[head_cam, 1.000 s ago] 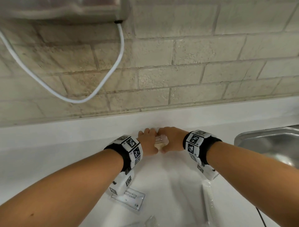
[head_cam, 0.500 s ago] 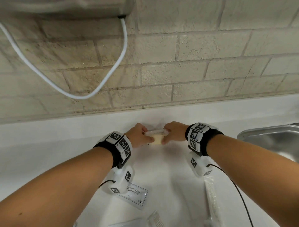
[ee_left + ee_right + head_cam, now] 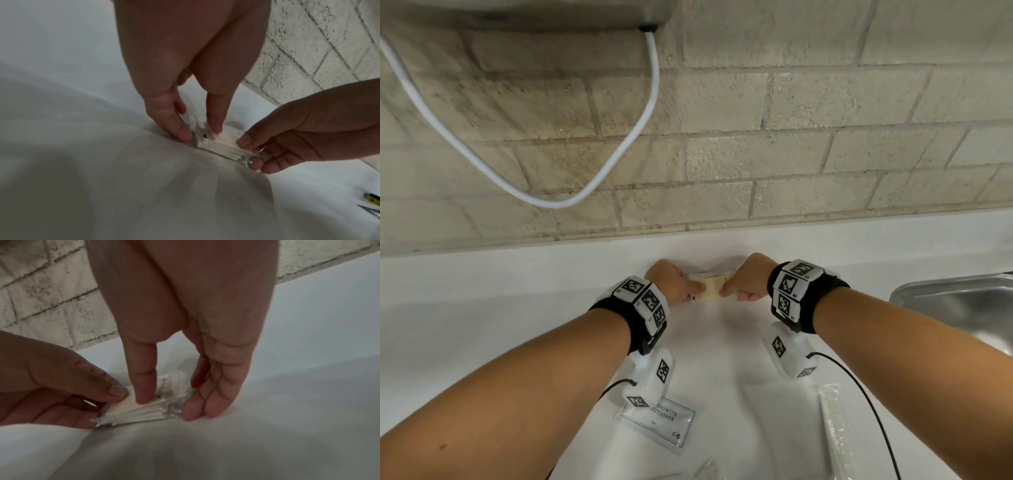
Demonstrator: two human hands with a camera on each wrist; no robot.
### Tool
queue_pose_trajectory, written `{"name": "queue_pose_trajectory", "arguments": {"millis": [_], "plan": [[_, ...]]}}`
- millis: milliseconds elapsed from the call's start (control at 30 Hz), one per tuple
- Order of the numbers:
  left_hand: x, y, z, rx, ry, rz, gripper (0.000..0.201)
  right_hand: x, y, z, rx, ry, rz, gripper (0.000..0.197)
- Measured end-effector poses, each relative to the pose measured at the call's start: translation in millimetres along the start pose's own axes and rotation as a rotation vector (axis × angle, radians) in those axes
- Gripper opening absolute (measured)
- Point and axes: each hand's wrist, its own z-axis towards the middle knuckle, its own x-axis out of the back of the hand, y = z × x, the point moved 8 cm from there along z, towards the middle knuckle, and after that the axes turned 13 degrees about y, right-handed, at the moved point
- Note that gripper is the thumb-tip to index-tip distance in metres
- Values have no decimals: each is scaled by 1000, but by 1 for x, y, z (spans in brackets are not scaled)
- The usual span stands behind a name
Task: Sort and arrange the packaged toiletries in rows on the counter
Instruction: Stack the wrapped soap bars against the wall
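Observation:
A small clear packet of cotton swabs (image 3: pixel 710 289) with a beige card inside lies at the back of the white counter (image 3: pixel 482 342), close to the upstand below the tiled wall. My left hand (image 3: pixel 674 286) pinches its left end and my right hand (image 3: pixel 750 281) pinches its right end. In the left wrist view, the left hand (image 3: pixel 202 134) has fingertips on both sides of the packet (image 3: pixel 222 146), which touches the counter. In the right wrist view, the right hand (image 3: pixel 170 402) has its thumb on the card and its fingers beside the packet (image 3: pixel 139 412).
Nearer to me lie a flat "shampoo with conditioner" sachet (image 3: pixel 664 425), a wrapped comb (image 3: pixel 835 435) and another clear packet (image 3: pixel 705 472) at the frame's bottom edge. A steel sink (image 3: pixel 962 308) is on the right. A white cable (image 3: pixel 619 154) hangs on the wall.
Both hands have carried the packet farther back toward the wall. They have spread apart, so the packet now lies stretched lengthwise between them on the counter.

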Motion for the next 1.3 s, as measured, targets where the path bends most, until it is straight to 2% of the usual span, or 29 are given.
{"name": "queue_pose_trajectory", "arguments": {"millis": [100,200,333,433,500,633,900,967,1100,1300], "plan": [[2,3,0,-58,22,87,46,2,3,-1,-14,10,2,25],[1,7,-5,-95,10,139,40,1,4,-2,-46,13,77,31],[0,14,-14,-132,-11,224,47,5,2,-8,-104,48,156,22],[-1,24,-27,-225,-27,290,50,6,-5,-11,-17,19,-27,20],[-2,25,-31,-266,-28,371,62,4,-10,-15,51,28,-180,28],[-3,24,-26,-263,5,401,58,3,-16,-19,118,130,-321,40],[6,19,-12,-222,43,355,75,10,-18,-16,108,180,-264,33],[8,17,-11,-219,61,340,71,10,-16,-16,105,185,-261,46],[10,15,-10,-222,67,337,54,11,-14,-20,99,198,-237,51],[13,15,-7,-222,82,305,55,13,-17,-20,93,201,-236,60]]}}
